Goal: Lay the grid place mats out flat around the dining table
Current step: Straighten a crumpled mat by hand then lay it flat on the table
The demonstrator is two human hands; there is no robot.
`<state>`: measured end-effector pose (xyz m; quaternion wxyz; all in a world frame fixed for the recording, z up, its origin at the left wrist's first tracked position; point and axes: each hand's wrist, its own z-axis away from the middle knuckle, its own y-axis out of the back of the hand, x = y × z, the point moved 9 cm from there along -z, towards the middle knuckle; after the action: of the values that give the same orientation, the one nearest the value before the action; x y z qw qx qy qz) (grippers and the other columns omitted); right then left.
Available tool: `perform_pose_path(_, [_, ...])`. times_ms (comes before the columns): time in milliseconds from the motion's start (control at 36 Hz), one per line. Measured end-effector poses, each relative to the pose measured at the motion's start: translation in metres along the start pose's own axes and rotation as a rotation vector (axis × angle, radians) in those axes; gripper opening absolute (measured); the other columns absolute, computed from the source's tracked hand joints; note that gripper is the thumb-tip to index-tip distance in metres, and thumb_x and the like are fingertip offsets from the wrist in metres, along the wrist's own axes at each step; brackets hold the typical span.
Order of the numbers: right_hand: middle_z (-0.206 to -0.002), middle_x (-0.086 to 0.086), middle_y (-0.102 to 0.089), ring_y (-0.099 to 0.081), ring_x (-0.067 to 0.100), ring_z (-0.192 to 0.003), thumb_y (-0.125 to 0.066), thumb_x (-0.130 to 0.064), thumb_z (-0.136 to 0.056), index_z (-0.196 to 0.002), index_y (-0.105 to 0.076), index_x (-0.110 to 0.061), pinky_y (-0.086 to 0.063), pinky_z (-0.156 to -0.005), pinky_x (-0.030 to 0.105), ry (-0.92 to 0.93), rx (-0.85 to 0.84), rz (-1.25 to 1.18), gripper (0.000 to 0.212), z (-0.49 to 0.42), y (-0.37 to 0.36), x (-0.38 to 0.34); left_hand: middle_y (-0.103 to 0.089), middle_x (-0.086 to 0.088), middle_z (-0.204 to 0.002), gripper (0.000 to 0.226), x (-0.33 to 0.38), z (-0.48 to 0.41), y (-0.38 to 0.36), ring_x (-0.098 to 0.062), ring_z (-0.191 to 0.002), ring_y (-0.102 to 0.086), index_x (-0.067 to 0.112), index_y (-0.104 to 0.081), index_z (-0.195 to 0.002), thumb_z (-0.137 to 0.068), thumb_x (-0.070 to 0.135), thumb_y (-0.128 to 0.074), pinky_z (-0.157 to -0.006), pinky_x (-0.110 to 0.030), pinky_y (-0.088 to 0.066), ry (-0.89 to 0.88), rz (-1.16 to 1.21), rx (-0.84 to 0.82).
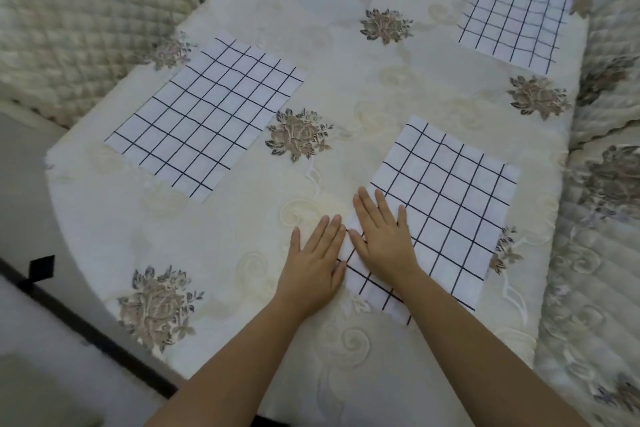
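head view is showing the right hand (381, 236) and left hand (317, 260), fingers straight and flat, pressing at the 8 o'clock edge of the white black-grid cloth place mat (450, 204) lying at the cream floral table's (242, 225) 5 o'clock, seemingly light, limp, best pinched at corners.

Two bare forearms (242, 350), a bare left hand (311, 267) and right hand (382, 239), five slim fingers (367, 206) on each

a quilted cream chair cushion (69, 28) sits beside the floral embroidered tablecloth (225, 239).
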<state>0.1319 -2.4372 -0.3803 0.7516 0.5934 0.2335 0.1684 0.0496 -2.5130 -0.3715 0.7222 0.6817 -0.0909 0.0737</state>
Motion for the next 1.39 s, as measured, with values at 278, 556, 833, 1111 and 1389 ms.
perform_pose_path(278, [-0.158, -0.010, 0.006, 0.006, 0.017, -0.146, -0.005, -0.052, -0.088, -0.150, -0.001, -0.023, -0.003, -0.114, 0.052, -0.096, -0.011, -0.025, 0.069, -0.046, 0.014, 0.045, -0.039, -0.002, -0.147, 0.054, -0.001, 0.002, 0.002, -0.016, -0.136, -0.026, 0.014, -0.047, -0.135, -0.086, 0.034, -0.036, -0.098, -0.058, -0.037, 0.010, 0.032, 0.011])
perform_pose_path(556, [-0.158, -0.008, 0.008, 0.009, 0.018, -0.146, -0.020, -0.043, -0.099, -0.150, 0.001, -0.022, 0.000, -0.114, 0.053, -0.176, 0.005, -0.057, 0.059, -0.091, 0.030, 0.088, -0.040, -0.003, -0.147, 0.053, 0.000, 0.001, 0.004, -0.018, -0.137, -0.028, 0.011, -0.052, -0.130, -0.083, 0.030, -0.038, -0.098, -0.059, -0.037, 0.006, 0.084, 0.057])
perform_pose_path(833, [-0.158, -0.005, 0.009, 0.011, 0.023, -0.145, -0.018, -0.040, -0.099, -0.150, 0.001, -0.023, 0.002, -0.112, 0.058, -0.225, 0.009, -0.042, 0.057, -0.123, 0.040, 0.110, -0.043, -0.004, -0.144, 0.051, 0.000, 0.001, 0.007, -0.019, -0.135, -0.031, 0.010, -0.056, -0.126, -0.081, 0.026, -0.039, -0.098, -0.060, -0.037, 0.008, 0.099, 0.091])
perform_pose_path(1111, [-0.158, 0.008, 0.012, 0.010, 0.028, -0.145, -0.013, -0.048, -0.098, -0.150, 0.003, -0.018, 0.000, -0.112, 0.058, -0.182, -0.049, 0.026, 0.062, -0.090, 0.024, 0.072, -0.043, -0.003, -0.145, 0.050, 0.001, 0.001, 0.005, -0.017, -0.135, -0.030, 0.010, -0.053, -0.126, -0.080, 0.025, -0.039, -0.099, -0.060, -0.034, 0.026, 0.108, 0.073])
perform_pose_path(1389, [-0.143, 0.015, -0.043, -0.042, 0.035, -0.131, -0.033, -0.037, -0.090, -0.137, -0.043, -0.003, -0.039, -0.096, 0.058, -0.074, 0.096, -0.100, 0.059, 0.003, 0.004, -0.008, -0.044, -0.004, -0.144, 0.052, -0.002, 0.002, 0.003, -0.016, -0.135, -0.027, 0.010, -0.053, -0.127, -0.080, 0.028, -0.038, -0.101, -0.058, -0.032, 0.039, 0.091, 0.035])
